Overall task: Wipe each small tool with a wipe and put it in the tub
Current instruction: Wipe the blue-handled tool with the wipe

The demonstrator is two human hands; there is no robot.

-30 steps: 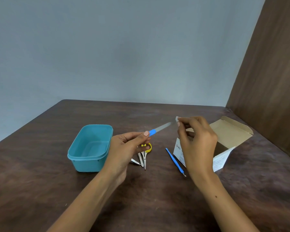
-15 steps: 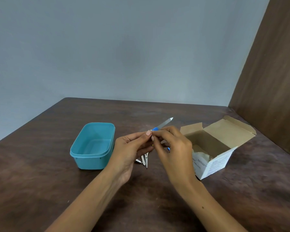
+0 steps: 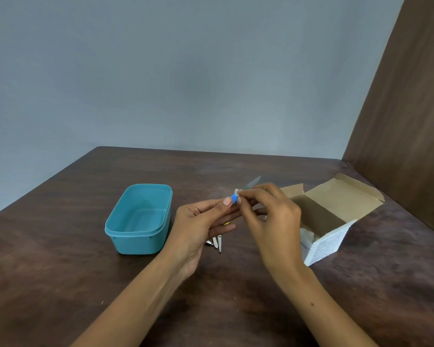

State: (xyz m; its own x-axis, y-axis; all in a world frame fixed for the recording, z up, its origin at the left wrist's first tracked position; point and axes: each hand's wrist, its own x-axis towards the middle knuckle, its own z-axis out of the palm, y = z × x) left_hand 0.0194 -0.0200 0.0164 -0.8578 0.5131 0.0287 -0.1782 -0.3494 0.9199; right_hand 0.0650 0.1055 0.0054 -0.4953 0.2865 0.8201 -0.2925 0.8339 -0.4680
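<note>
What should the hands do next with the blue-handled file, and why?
Probably slide the wipe along the blade toward the tip. The left hand holds the blue-handled file by its handle, the right hand pinches the wipe near the handle, and the tub holds no tools yet.

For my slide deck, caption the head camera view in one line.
Left hand holds a blue-handled file; right hand wipes it beside the teal tub.
</note>
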